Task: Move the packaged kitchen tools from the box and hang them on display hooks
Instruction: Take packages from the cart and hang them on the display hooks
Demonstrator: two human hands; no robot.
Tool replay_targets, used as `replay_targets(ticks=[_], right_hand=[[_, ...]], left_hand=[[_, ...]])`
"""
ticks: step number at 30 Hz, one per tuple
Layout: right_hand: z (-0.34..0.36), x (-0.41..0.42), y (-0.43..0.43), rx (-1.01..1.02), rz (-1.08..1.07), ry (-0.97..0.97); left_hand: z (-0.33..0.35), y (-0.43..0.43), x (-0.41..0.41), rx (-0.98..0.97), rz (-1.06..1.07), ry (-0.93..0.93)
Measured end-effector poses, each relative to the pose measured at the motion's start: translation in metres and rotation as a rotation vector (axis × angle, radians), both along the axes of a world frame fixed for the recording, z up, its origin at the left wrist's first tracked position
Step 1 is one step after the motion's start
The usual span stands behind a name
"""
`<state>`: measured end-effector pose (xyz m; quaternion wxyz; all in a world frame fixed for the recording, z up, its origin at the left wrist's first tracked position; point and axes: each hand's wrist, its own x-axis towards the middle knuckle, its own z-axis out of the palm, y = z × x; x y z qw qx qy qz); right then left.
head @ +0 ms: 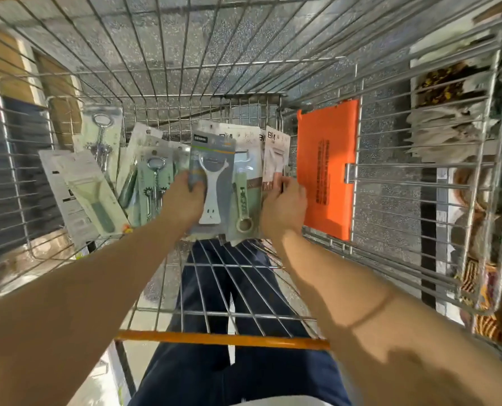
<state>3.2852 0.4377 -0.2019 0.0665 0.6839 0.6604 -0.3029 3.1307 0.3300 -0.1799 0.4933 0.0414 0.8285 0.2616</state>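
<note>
Several carded kitchen tools stand in a wire shopping cart (203, 313). My left hand (182, 200) grips a grey pack with a white Y-shaped peeler (213, 183) by its left edge. Behind that pack sits a pale green pack with a green-handled tool (244, 200). My right hand (283, 205) pinches the lower part of a white pack with a pinkish tool (276, 153) at the right of the stack. Corkscrew packs (153, 183) and a green peeler pack (90, 194) lean at the left.
An orange plastic flap (326, 168) hangs on the cart's inner right side. The cart's orange handle bar (220, 338) crosses below my forearms. Bagged goods on shelving (448, 118) show through the wire at right. Brown boxes (7, 65) lie at left.
</note>
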Motion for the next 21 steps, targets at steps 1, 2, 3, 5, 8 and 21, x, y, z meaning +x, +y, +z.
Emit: replay_targets(ticks=[1,2,3,5,8,21], right_hand=[[-0.003,0.002,0.007,-0.061,-0.022,-0.023],[-0.005,0.003,0.012,-0.113,-0.031,-0.048],[-0.008,0.004,0.015,-0.141,-0.036,-0.058],[-0.010,0.002,0.016,-0.177,-0.037,-0.072],[-0.012,-0.001,0.012,-0.185,-0.060,-0.107],[-0.016,-0.001,-0.008,-0.092,0.004,-0.103]], left_hand=[[-0.003,-0.001,-0.001,0.001,0.009,-0.003],[-0.005,-0.001,-0.001,0.007,0.020,-0.008],[-0.006,-0.001,0.000,0.005,0.033,-0.011],[-0.008,0.000,0.000,0.007,0.053,0.000],[-0.010,0.001,0.002,-0.023,0.073,0.008],[-0.021,-0.012,-0.015,-0.113,0.144,-0.001]])
